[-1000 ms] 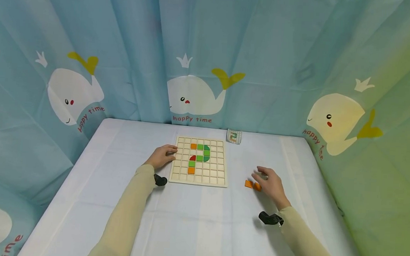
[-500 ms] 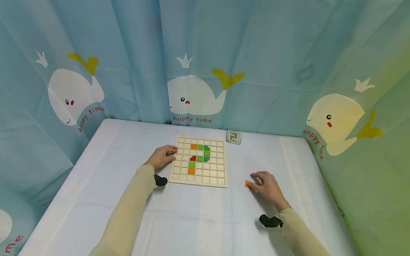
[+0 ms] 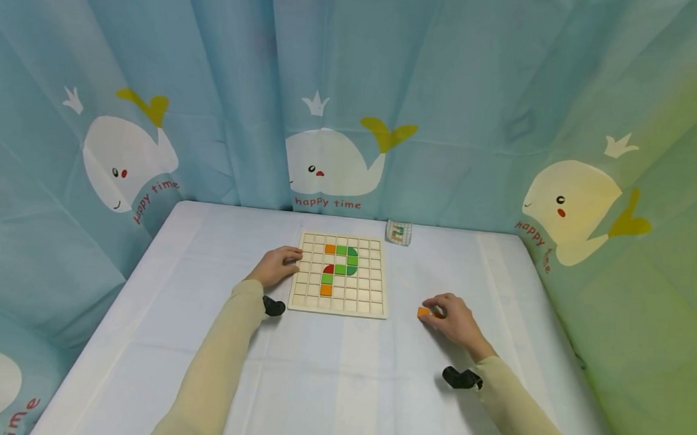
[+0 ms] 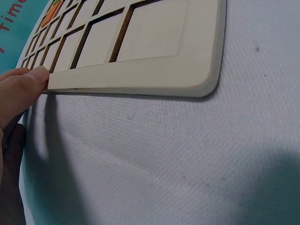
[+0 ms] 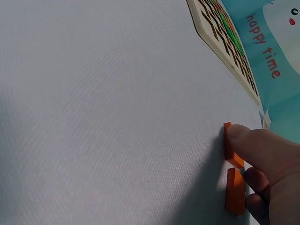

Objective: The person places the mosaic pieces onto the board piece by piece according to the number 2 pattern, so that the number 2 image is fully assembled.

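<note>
A pale wooden grid board (image 3: pixel 355 305) lies on the table, with orange, green and red tiles set in its cells in a question-mark-like shape. My left hand (image 3: pixel 273 267) rests at the board's left edge; in the left wrist view the thumb (image 4: pixel 29 84) touches the rim. To the right of the board, my right hand (image 3: pixel 457 322) pinches an orange tile (image 5: pixel 228 151) low over the cloth, thumb on its near face. The fingers behind it are partly hidden. A second orange tile (image 5: pixel 235 194) lies right beside it, under the hand.
A small card (image 3: pixel 398 232) with a printed grid pattern lies behind the board's far right corner. White cloth (image 3: pixel 356 378) covers the table. A blue whale-print curtain (image 3: pixel 227 137) hangs along the back and sides.
My right hand has come down and slightly left, and its thumb and finger have closed on an orange tile. The left hand and the board have stayed in place.
</note>
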The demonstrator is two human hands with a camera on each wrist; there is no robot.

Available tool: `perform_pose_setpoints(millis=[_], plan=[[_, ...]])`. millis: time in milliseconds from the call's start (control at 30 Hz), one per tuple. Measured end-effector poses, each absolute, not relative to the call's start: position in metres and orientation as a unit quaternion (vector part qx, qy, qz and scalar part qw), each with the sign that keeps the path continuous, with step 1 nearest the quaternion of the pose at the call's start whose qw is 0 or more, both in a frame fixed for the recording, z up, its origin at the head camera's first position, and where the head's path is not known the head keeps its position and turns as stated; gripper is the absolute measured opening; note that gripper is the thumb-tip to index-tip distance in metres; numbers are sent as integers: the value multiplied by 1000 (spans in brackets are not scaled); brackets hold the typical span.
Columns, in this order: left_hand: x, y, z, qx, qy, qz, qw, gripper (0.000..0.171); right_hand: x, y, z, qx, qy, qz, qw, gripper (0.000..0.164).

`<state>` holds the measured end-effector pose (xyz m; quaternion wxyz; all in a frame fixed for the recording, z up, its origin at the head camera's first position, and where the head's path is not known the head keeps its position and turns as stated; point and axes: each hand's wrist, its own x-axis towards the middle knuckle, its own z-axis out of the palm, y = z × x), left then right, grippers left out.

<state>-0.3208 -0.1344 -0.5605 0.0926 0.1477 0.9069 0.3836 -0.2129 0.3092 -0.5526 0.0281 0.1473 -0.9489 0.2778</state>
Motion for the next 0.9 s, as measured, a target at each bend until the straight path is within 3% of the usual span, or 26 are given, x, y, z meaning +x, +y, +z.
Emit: perform_pose_setpoints(millis=[300,900], plan=[[-321,-135,-562,149,907,384,89,42,-212,312,-554,173,-945,274,36,21],[-321,-136,-563,149,905,388,92,41,-225,295,-553,102,-942,320,30,32]])
